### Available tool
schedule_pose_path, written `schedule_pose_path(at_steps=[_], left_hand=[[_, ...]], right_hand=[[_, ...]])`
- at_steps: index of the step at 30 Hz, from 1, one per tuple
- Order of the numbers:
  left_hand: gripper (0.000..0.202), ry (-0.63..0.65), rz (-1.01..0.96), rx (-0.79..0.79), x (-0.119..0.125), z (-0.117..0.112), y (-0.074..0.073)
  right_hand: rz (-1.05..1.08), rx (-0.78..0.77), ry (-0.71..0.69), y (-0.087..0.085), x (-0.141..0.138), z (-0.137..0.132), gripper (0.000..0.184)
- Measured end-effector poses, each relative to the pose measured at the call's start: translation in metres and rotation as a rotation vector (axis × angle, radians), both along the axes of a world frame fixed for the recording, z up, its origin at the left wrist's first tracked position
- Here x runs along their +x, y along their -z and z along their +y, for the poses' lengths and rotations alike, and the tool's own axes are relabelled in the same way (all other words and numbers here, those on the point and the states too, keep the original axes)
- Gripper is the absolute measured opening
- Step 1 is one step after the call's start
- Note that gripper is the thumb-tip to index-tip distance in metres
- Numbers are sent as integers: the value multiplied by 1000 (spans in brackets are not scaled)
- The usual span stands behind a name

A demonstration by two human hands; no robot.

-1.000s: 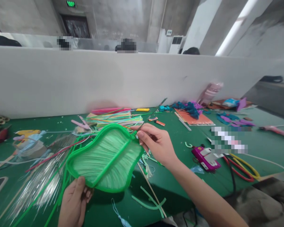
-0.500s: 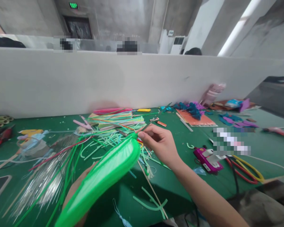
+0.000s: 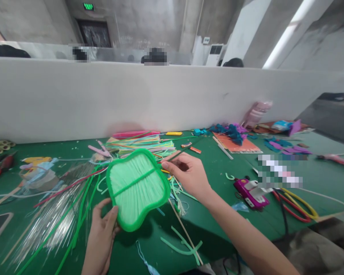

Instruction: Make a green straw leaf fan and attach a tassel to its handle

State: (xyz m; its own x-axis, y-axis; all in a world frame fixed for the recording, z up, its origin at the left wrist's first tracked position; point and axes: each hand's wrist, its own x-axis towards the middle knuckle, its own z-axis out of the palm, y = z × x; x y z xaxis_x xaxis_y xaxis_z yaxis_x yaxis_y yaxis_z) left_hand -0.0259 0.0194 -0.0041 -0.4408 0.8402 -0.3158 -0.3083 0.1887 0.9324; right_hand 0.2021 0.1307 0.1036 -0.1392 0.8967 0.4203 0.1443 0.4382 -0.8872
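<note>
A leaf-shaped piece (image 3: 137, 191) with a bright green fuzzy rim, pale green pleated filling and a green midrib hangs above the table, its broad face turned towards me. My left hand (image 3: 104, 221) is closed on its lower left edge, thumb in front, other fingers partly behind. At its upper right edge, my right hand (image 3: 186, 173) pinches the thin dark stem (image 3: 179, 153) between thumb and forefinger. Behind the piece lies a pile of pale green and coloured fuzzy sticks (image 3: 143, 143), partly hidden by it.
Glue gun (image 3: 37, 159) and clear sticks (image 3: 57, 214) lie left on the green table (image 3: 218, 229). Loose pale green strips (image 3: 180, 246) are at the front. To the right are a purple power strip (image 3: 250, 194) and orange pad (image 3: 240, 144). A white partition (image 3: 172, 99) stands behind.
The leaf-shaped piece has turned from nearly edge-on to face me. My left hand, mostly hidden behind it before, now shows at its lower left edge. My right hand has shifted slightly left.
</note>
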Motion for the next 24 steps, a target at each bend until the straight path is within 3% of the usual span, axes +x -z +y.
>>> schedule_pose_path(at_steps=[6, 10, 13, 15, 18, 22, 24], left_hand=[[64, -76, -13, 70, -8, -1, -4], [70, -3, 267, 48, -16, -5, -3], [49, 6, 394, -20, -23, -6, 4], [47, -50, 437, -6, -26, -6, 8], [47, -130, 299, 69, -23, -4, 7], [49, -109, 101, 75, -12, 0, -4], [59, -98, 24, 41, -8, 1, -10]], right_hand=[[-20, -36, 52, 4, 2, 4, 28], [-29, -48, 34, 5, 3, 5, 33], [-26, -42, 18, 4, 3, 4, 35], [-12, -47, -1, 4, 3, 3, 35], [25, -70, -72, 2, 2, 1, 34], [21, -86, -156, 0, 1, -3, 26], [-14, -69, -173, -1, 1, -5, 19]])
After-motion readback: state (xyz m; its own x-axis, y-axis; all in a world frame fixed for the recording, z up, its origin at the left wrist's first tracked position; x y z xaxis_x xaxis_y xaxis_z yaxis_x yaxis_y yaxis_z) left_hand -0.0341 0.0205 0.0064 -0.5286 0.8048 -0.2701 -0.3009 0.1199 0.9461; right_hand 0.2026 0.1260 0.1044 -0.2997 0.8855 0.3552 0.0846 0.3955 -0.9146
